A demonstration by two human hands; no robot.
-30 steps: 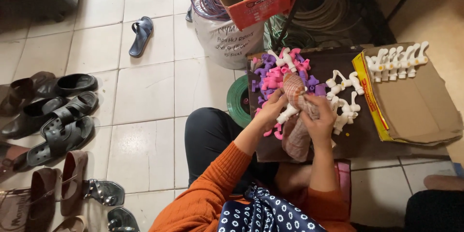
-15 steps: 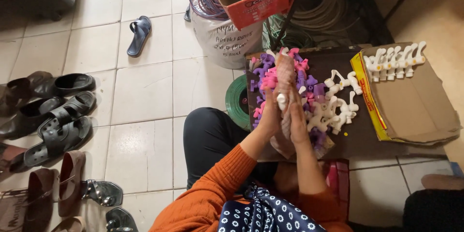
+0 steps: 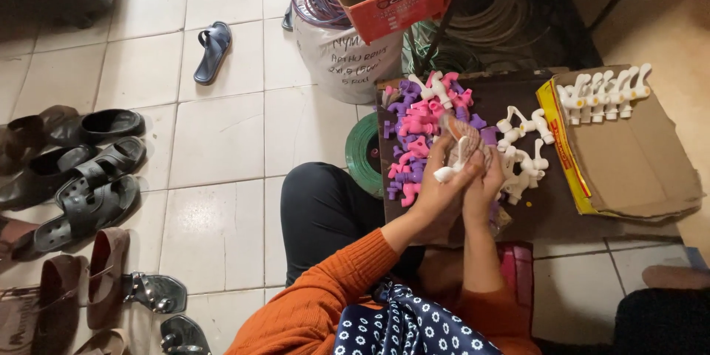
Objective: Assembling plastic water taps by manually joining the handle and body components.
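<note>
I see both hands close together over a dark board. My left hand (image 3: 436, 196) has its fingers curled around a white plastic tap (image 3: 452, 166), the tap's end sticking out to the left. My right hand (image 3: 484, 177) is closed too, pressed against the left one, gripping a tan crumpled bag (image 3: 462, 133) that rises above the fingers. Tap and bag touch at the hands.

The dark board (image 3: 547, 211) sits on the floor in front of my knees. A pile of pink and purple taps (image 3: 418, 129) lies on it just left of the hands, loose white taps (image 3: 521, 151) just right of them. Further right, a flattened cardboard sheet (image 3: 636, 155) carries a neat row of white taps (image 3: 603, 92) along its top edge.

A green roll (image 3: 364, 154) leans beside the board's left edge. Behind it stands a white sack (image 3: 347, 59) with a red box (image 3: 403, 0) on top. Shoes and sandals (image 3: 74, 170) line the tiled floor (image 3: 222, 133) at far left, well apart.
</note>
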